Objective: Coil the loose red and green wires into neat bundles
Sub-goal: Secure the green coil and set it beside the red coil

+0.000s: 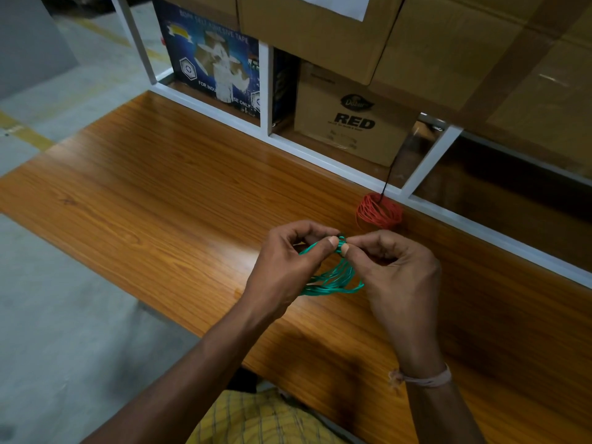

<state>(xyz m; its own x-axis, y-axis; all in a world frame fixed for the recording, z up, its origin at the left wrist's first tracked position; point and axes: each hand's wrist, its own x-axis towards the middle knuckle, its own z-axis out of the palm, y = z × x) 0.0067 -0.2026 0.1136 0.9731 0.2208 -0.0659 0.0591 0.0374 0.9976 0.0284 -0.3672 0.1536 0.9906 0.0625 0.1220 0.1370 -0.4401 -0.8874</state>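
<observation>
Your left hand (288, 264) and right hand (397, 270) both pinch the green wire coil (333, 280) above the tabletop (160, 193). The red wire bundle (379, 211) lies at the tabletop's far edge.

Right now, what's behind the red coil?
A black cord drops into the red coil, with a white rail and a cardboard box behind. The cord's end is hidden inside.

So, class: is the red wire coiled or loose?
Coiled. The red wire lies on the table as a round bundle of loops, with no hand on it.
</observation>
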